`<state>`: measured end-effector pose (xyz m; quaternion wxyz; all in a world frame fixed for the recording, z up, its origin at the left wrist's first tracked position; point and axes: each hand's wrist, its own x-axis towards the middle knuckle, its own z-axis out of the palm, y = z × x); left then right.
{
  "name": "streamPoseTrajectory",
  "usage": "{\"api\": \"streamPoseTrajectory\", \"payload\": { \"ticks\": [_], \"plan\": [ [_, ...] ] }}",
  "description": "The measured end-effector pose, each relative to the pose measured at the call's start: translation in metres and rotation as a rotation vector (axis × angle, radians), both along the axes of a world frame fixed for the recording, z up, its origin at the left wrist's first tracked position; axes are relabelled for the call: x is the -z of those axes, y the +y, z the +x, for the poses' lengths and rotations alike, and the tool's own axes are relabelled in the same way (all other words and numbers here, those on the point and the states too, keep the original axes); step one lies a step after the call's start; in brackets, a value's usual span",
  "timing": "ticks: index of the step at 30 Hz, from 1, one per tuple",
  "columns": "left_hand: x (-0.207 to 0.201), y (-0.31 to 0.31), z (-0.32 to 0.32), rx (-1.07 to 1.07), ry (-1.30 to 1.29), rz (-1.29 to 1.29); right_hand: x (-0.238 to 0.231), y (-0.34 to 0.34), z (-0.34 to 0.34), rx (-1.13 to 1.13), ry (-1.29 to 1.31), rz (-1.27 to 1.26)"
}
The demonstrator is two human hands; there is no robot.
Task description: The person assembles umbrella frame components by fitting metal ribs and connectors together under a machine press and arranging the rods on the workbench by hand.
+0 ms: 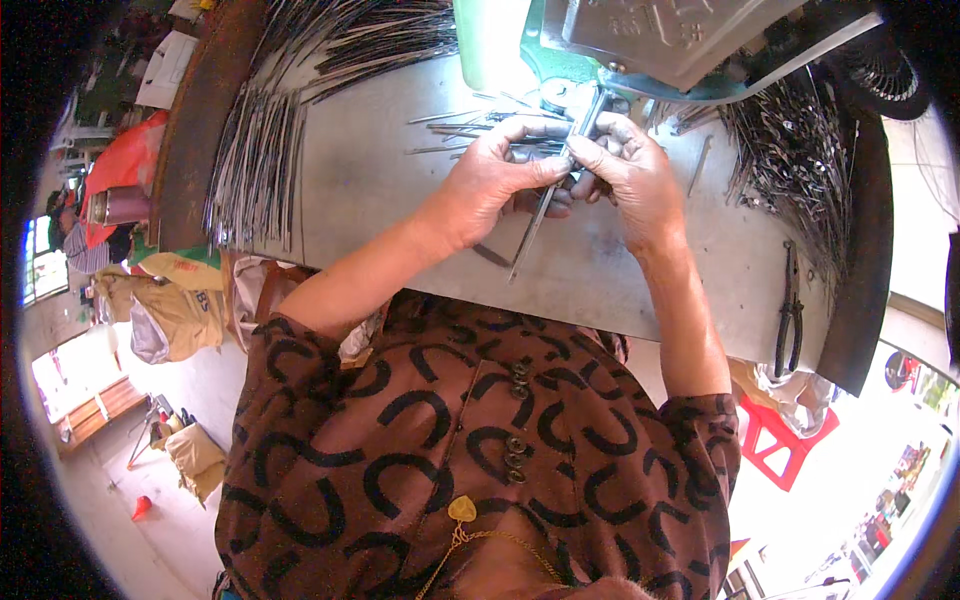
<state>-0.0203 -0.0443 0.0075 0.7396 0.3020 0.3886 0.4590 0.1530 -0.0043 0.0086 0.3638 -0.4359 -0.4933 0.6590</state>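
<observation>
Both of my hands meet in front of a green machine [541,62], under its bright lamp light. My left hand [500,172] pinches thin dark metal strips [527,245] between thumb and fingers. My right hand [632,175] grips the same strips higher up, its thumb pressed along them. The strips slant, with their long ends pointing down toward me. How many there are, I cannot tell. Close behind the hands is a small round metal part [560,92] of the machine. Several loose strips [448,127] lie on the metal tabletop [370,165] beside my left hand.
Long thin rods lie in a bundle [255,175] at the left and a heap [365,45] at the back. A tangled pile of metal pieces [800,140] fills the right side. Dark-handled pliers [790,315] rest near the right edge. Raised dark rims [865,250] border the table.
</observation>
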Motion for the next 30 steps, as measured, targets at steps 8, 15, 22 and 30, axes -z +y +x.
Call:
{"api": "streamPoseTrajectory", "payload": {
  "ticks": [8, 15, 22, 30],
  "plan": [
    [-0.006, 0.0, 0.005, -0.044, 0.1, 0.002, -0.002, 0.002, -0.002, 0.045, 0.004, -0.026],
    [-0.016, -0.004, 0.005, -0.001, 0.279, 0.195, -0.012, -0.002, 0.003, 0.077, 0.026, -0.004],
    [-0.008, -0.01, 0.004, 0.007, 0.238, 0.019, -0.001, -0.009, 0.01, 0.056, 0.0, 0.094],
    [-0.024, -0.015, 0.029, 0.08, 0.559, 0.153, 0.006, -0.013, 0.019, 0.049, -0.146, 0.03]
  ]
}}
